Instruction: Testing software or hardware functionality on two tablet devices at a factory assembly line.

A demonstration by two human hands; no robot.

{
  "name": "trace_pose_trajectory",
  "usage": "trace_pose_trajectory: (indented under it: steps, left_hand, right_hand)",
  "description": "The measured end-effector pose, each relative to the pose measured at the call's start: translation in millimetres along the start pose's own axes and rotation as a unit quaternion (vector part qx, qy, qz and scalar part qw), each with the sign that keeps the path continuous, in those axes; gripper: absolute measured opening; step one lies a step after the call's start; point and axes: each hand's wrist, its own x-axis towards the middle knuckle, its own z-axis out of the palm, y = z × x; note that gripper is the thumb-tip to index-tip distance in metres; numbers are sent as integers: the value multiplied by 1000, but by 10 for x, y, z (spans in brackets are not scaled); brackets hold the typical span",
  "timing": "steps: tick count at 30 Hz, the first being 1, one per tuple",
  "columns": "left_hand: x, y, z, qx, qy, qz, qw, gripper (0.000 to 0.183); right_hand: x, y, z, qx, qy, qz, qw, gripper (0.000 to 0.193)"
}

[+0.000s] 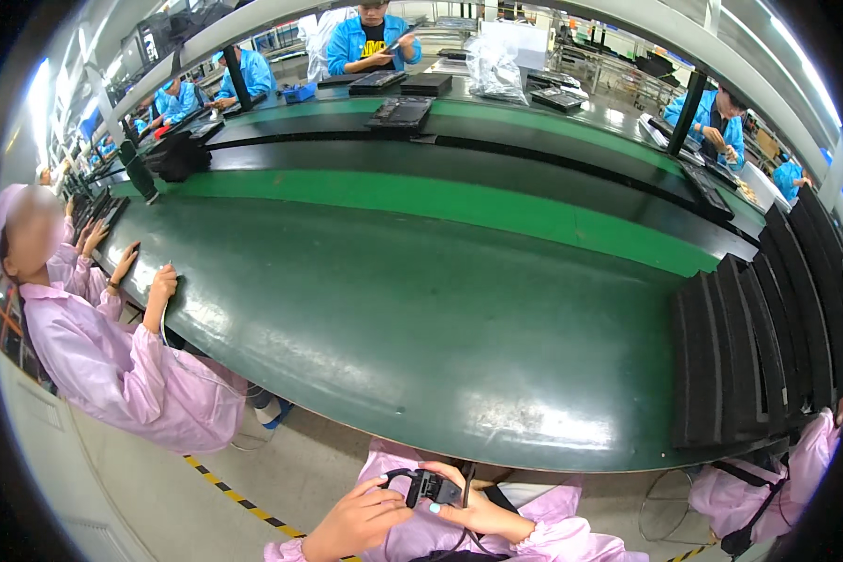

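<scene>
Close to my lap, below the table's near edge, my right hand (482, 510) holds a small black device (429, 488) with a curved loop on its left side; its exact kind I cannot make out. My left hand (365, 521) meets it from the other side, fingers curled with the tips at the loop. A dark cable (465, 539) hangs down by my right hand. Both my sleeves are pink. Just beyond my hands lies the green tabletop (412, 318).
Black padded panels (731, 356) stand in a row on the table's right end. At left, a person in pink (122, 375) holds a thin white cord. Across a green-edged conveyor (496, 211), people in blue handle dark flat units (401, 113). Another pink-sleeved person (768, 487) sits at right.
</scene>
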Motion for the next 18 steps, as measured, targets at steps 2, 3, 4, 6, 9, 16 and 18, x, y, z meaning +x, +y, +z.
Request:
trace_pose_trajectory:
  steps: [2,3,4,6,9,16,18]
  left_hand:
    - [-8,1,8,-18,-8,-5,1000,16]
    - [14,16,33,-46,48,-7,998,17]
    - [62,35,38,-71,104,-5,992,19]
    - [100,159,-33,-66,169,-67,981,22]
    - [30,186,-55,-83,272,-170,943,26]
    - [92,308,-158,-312,194,-286,885,33]
    - [50,161,-37,-384,100,-337,854,30]
  right_hand:
    - [15,-63,7,15,7,11,1000,62]
    - [24,-85,12,30,16,22,999,59]
    - [24,-60,20,51,28,22,998,57]
    - [0,5,81,58,56,17,997,57]
    - [-40,-60,119,89,97,24,991,58]
    - [-75,-427,310,-177,166,-189,951,45]
    - [-96,-433,292,-169,162,-173,957,46]
